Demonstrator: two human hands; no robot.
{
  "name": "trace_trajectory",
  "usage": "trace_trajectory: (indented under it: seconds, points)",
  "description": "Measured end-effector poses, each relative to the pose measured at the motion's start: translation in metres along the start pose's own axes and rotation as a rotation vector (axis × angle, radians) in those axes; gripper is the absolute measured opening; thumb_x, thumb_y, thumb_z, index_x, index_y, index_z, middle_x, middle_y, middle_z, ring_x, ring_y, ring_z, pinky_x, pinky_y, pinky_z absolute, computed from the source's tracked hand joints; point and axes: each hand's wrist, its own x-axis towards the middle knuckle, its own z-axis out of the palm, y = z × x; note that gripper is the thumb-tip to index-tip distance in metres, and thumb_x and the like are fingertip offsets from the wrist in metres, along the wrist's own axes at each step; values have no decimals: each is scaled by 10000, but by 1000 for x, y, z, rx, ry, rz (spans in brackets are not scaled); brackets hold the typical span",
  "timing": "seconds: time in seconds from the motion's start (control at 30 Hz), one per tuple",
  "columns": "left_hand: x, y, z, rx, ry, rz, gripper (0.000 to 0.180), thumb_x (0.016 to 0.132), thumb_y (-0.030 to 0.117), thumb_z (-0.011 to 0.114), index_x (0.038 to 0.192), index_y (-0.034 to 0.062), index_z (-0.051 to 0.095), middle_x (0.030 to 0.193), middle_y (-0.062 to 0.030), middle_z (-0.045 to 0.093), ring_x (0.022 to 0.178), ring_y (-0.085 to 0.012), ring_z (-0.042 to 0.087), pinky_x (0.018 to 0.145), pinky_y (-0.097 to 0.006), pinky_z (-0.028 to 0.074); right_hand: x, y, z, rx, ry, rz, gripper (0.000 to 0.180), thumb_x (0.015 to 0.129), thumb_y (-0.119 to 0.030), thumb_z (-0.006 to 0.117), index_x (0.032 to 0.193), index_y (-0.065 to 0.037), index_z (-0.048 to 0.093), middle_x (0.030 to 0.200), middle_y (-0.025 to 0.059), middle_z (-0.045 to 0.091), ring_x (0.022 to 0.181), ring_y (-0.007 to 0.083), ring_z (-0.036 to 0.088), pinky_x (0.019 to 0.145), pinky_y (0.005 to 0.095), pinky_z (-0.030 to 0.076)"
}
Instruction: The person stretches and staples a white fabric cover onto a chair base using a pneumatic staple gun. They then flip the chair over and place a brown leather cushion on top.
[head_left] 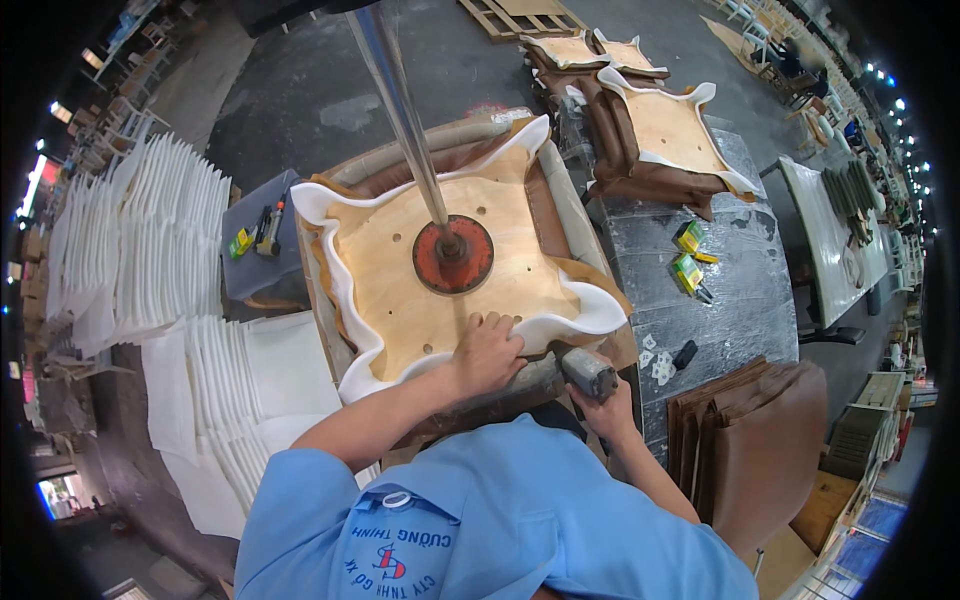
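Note:
A plywood seat panel lies on a padded frame in front of me, with white foam and brown leather curling up around its edges. My left hand rests at the near edge, fingers bent over the foam and its tips on the wood. Near the panel's near right corner, my right hand is wrapped round a worn grey tool with a blocky end, like a staple gun. A red round pad on a metal rod bears on the panel's middle.
White foam sheets are stacked at left, beside a small table with hand tools. On the right, a plastic-covered table carries yellow-green boxes and upholstered seats. Brown leather pieces hang at near right.

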Motion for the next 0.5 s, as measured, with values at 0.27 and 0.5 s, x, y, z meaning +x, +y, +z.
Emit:
trace_trajectory:
  seconds: [0.27,0.5]
  points:
    - [19,-20,13,-60,-25,234,178,877,227,741,876,49,731,1002,-138,622,1035,-321,595,910,-473,449,2,-10,5,-50,30,24,572,905,-201,869,1418,-91,640,1232,143,785,1165,299,770,975,381,591]
    - [23,-25,17,-156,-45,386,114,816,152,706,800,40,717,996,-150,618,1014,-332,587,931,-463,477,-3,-10,11,-63,81,28,556,906,-206,868,1402,-87,648,1212,146,789,1156,317,771,967,383,594]
